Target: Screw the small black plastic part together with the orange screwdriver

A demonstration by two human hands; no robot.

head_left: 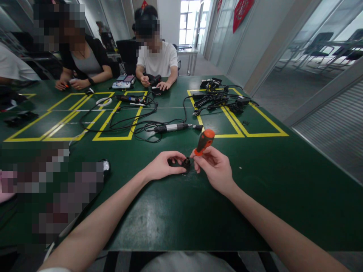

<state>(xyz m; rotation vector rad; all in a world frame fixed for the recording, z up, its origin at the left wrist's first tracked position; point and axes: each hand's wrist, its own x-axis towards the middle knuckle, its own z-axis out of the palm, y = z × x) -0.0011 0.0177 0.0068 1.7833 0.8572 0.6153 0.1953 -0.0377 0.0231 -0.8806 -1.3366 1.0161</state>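
Note:
My left hand (162,165) rests low over the table, its thumb and fingers curled round a small dark round part (186,162) with a metallic upright piece. In my right hand (217,169) is a screwdriver, its orange-and-black handle (205,142) tilted up and to the right. The screwdriver's lower end is hidden by my fingers, close to the right side of the small part. Whether its tip touches the part, I cannot tell. Behind both hands lies a grey-and-black pen-shaped electric tool (175,127) with a cable.
The green table (283,189) has yellow tape outlines. A heap of black cables and tools (217,99) lies at the back right. Another corded tool (130,99) sits further left. Blurred-out objects (73,196) lie by my left forearm. Two people sit across the table handling small things.

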